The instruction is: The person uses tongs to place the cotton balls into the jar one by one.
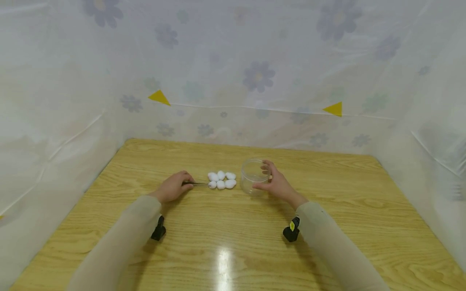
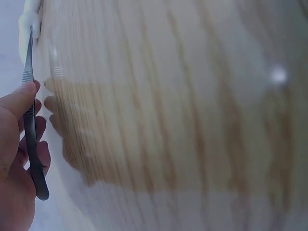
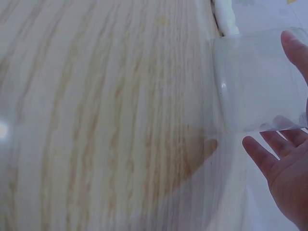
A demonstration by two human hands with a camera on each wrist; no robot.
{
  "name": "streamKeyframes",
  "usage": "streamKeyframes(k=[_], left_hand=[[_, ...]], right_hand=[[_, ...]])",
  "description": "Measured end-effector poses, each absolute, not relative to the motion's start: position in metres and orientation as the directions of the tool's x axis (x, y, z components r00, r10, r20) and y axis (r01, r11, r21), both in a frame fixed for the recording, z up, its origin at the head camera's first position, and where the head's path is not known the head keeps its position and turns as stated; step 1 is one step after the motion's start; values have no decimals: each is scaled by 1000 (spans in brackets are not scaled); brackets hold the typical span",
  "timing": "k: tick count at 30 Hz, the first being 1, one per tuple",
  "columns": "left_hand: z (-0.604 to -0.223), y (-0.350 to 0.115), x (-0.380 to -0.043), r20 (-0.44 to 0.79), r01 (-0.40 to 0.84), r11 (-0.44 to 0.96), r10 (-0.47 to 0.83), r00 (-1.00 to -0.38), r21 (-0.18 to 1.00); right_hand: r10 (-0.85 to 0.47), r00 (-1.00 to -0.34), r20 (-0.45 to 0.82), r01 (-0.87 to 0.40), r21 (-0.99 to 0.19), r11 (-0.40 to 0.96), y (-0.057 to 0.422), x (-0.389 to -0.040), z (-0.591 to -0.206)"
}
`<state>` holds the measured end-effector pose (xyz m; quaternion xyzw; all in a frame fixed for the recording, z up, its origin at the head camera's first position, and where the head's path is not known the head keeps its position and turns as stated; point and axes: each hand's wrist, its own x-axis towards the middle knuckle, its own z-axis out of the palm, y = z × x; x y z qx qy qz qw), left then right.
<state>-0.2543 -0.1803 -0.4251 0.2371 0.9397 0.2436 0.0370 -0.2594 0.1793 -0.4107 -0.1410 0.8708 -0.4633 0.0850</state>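
My left hand (image 1: 173, 187) pinches a pair of metal tweezers (image 2: 31, 130) between thumb and fingers. Their tips reach the near-left one (image 1: 212, 185) of several white cotton balls (image 1: 221, 175), which lie grouped in two rows on the table. To the right of the cotton stands a clear round jar (image 1: 249, 186), upright, with no lid on its top. My right hand (image 1: 279, 186) holds this jar from its right side, thumb on the near wall and fingers around the far wall. In the right wrist view, part of the cotton (image 3: 225, 18) shows beyond the jar.
A wood-grain table (image 1: 225, 226) carries everything. Behind it and along both sides hang pale flowered plastic sheets (image 1: 218, 60), with two yellow triangles (image 1: 159, 98) on the back one. Small black devices (image 1: 291, 230) sit at both wrists.
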Motion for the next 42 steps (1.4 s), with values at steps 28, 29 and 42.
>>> streamKeyframes(k=[28,29,42], left_hand=[[-413,-181,-252,96,428,706,459,-883,564],[-412,-181,-252,100,431,706,459,-883,562],[-407,-180,-254,117,424,704,442,-890,570]], right_hand=[[-329,-944,-6,-181,-825,536,177,-258,-407],[-328,-945,-6,-180,-826,534,177,-258,-407],[-325,-946,-7,-180,-821,541,179,-258,-411]])
